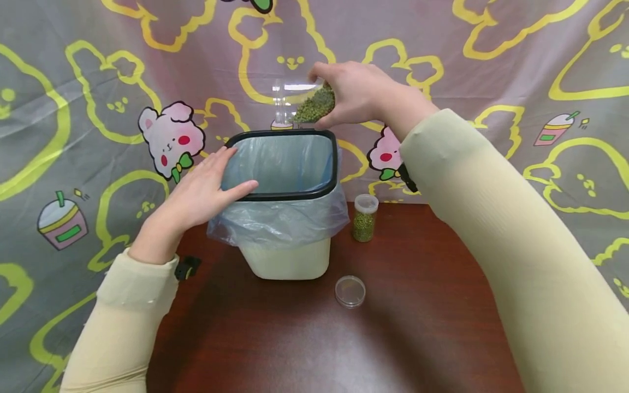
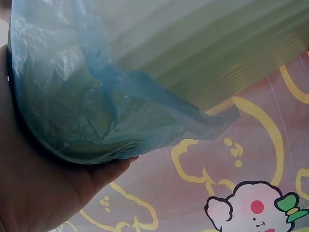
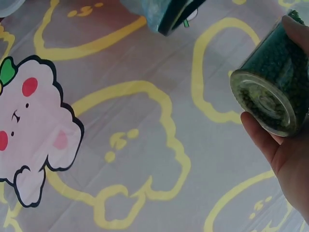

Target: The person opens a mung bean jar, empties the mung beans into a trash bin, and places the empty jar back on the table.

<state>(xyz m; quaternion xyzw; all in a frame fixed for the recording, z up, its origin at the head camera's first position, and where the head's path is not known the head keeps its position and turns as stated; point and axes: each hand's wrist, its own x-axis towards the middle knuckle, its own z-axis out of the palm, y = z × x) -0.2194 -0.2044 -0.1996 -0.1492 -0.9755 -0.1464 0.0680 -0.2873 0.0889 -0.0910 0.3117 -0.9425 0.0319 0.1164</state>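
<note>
My right hand [image 1: 356, 93] grips a clear plastic jar [image 1: 300, 90] by its base end. The jar lies tilted nearly sideways above the bin's back rim, its mouth to the left. Green beans [image 1: 314, 106] fill its lower end; the jar's round base [image 3: 264, 102] faces the right wrist view. My left hand [image 1: 201, 188] rests on the left corner of the bin's black rim [image 1: 295, 195], thumb straight over the front edge. The cream bin [image 1: 287, 259] wears a translucent bluish bag [image 1: 290, 215], folded over outside. In the left wrist view, my left hand [image 2: 53, 188] touches the rim.
A second jar of green beans [image 1: 363, 225] stands upright right of the bin, with a whitish top. A clear round lid [image 1: 350, 291] lies on the brown table [image 1: 295, 338]. A cartoon-printed curtain [image 1: 491, 82] hangs behind. Some small black object [image 1: 188, 267] shows by the left cuff.
</note>
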